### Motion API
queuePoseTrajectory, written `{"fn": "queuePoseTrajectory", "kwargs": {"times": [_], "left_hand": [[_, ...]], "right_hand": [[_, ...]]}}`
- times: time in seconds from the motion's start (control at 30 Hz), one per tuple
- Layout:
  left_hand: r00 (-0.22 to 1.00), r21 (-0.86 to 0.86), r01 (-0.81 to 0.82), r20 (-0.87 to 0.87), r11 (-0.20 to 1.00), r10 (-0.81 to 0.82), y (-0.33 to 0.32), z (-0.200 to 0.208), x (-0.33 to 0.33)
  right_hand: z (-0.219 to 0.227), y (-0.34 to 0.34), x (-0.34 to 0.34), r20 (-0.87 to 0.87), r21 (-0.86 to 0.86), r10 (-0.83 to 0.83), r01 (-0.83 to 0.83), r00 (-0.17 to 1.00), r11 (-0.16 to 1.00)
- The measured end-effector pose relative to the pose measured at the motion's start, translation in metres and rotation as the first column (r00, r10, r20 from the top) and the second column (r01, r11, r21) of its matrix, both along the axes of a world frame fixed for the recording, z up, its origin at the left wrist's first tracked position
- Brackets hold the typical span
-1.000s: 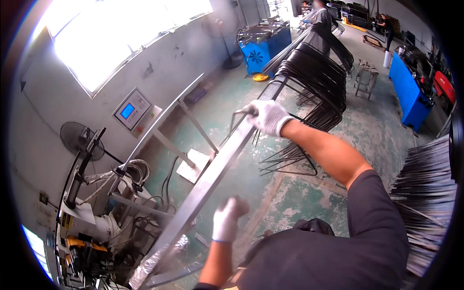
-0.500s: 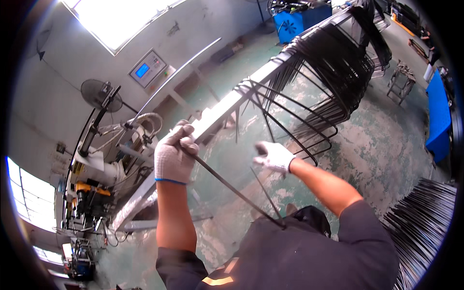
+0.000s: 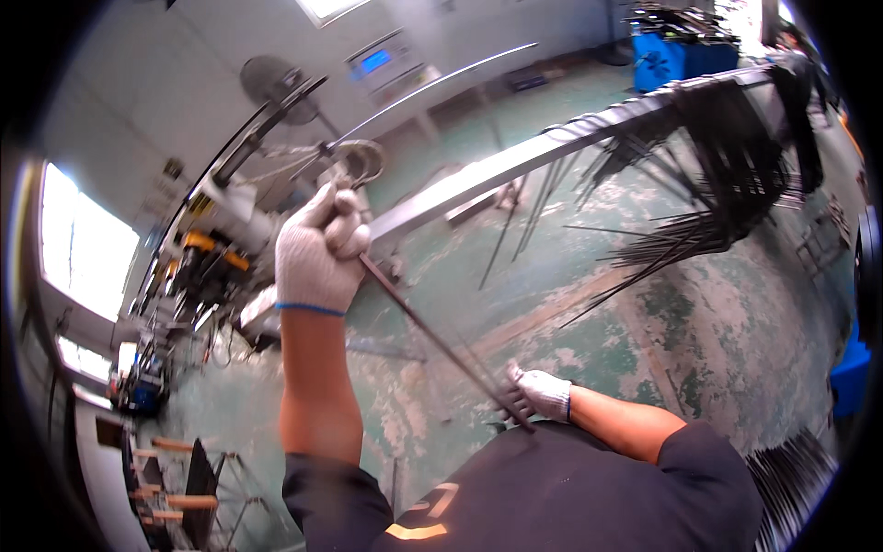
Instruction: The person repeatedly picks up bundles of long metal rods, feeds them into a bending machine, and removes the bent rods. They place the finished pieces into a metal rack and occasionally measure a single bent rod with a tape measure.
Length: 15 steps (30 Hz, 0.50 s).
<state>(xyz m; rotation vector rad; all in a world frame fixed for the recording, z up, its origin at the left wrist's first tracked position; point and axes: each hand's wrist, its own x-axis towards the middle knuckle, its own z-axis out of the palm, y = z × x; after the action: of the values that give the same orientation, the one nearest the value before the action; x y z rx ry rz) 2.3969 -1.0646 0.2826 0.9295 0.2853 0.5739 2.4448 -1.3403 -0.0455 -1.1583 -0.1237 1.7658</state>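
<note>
My left hand, in a white knit glove with a blue cuff edge, is raised and closed around the upper part of a thin dark metal rod. The rod slants down to the right, its lower end close to my torso. Lower down, my gloved right hand has its fingers curled at the rod near that end; they are slightly blurred. Just beyond my left hand runs a long pale metal beam. Dark bent rods hang in a thick bunch at its far end, with a few more nearer.
A fan and a control panel stand by the wall at the left. Machinery with yellow parts is below them. A blue bin is at the far right. More dark rods lie at lower right.
My right hand has moved down and in, to the rod's lower part. The left hand keeps its hold. The view has swung, and the hanging rods appear farther right.
</note>
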Motion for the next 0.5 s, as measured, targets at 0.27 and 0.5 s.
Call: {"fn": "queuePoseTrajectory", "kwargs": {"times": [0.27,0.5], "left_hand": [[0.989,0.182,-0.141,-0.029,0.973,0.148,0.041,0.045,-0.161],[0.92,0.325,-0.372,0.003,0.869,0.392,0.059,0.092,-0.315]], "right_hand": [[0.062,0.064,-0.13,-0.386,0.009,-0.101,0.114,0.917,0.993],[0.127,0.103,-0.283,-0.235,0.099,0.405,-0.393,0.884,0.914]]}}
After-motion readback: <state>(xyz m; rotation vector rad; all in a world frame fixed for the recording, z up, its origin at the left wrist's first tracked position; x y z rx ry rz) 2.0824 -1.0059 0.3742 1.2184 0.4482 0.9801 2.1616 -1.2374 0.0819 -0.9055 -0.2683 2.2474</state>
